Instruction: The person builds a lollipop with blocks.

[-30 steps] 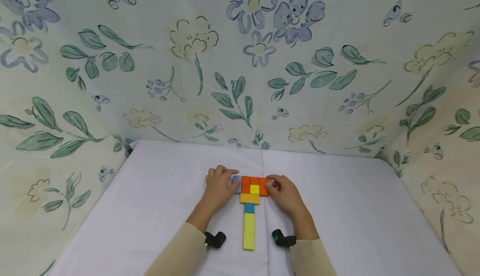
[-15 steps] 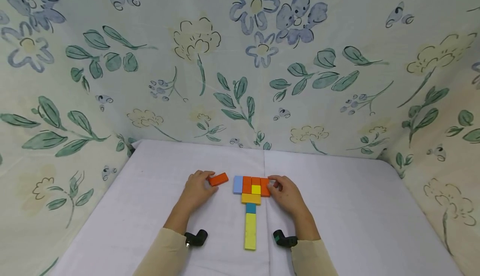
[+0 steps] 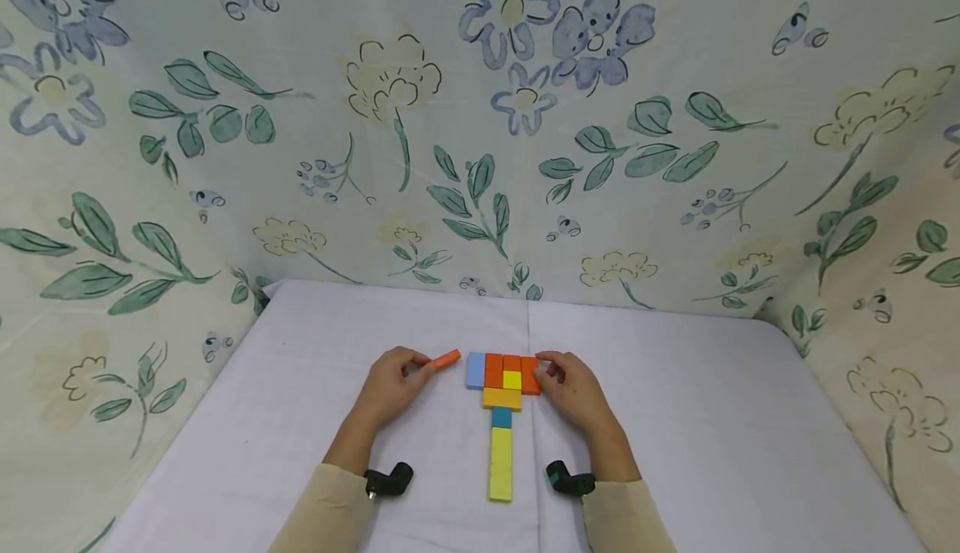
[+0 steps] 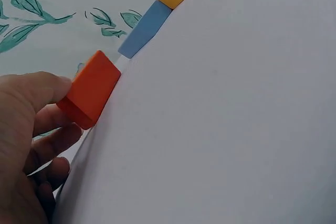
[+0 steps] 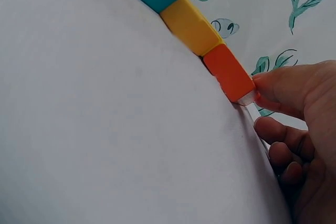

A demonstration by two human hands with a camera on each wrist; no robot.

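My left hand (image 3: 390, 386) pinches a loose orange-red block (image 3: 447, 359) between thumb and fingers, tilted and apart from the flat block pattern. The left wrist view shows this same orange-red block (image 4: 92, 90) just left of the light blue block (image 4: 144, 30). At the pattern's right end, my right hand (image 3: 573, 390) holds the outer orange block (image 3: 529, 375) by its side with thumb and index finger. Its other fingers curl beneath in the right wrist view. Between the end blocks lie two more orange blocks and a small yellow block (image 3: 512, 380).
Below that row come an amber block (image 3: 502, 399), a teal block (image 3: 502, 418) and a long yellow-green block (image 3: 500, 465), like a stem. Everything lies on a white-clothed table (image 3: 675, 419). A flowered cloth (image 3: 405, 161) hangs behind and at the sides.
My left hand has moved left from the light blue block. The orange-red block has come into view in its grip and has since turned onto a narrower side. The right hand stays at the end block.
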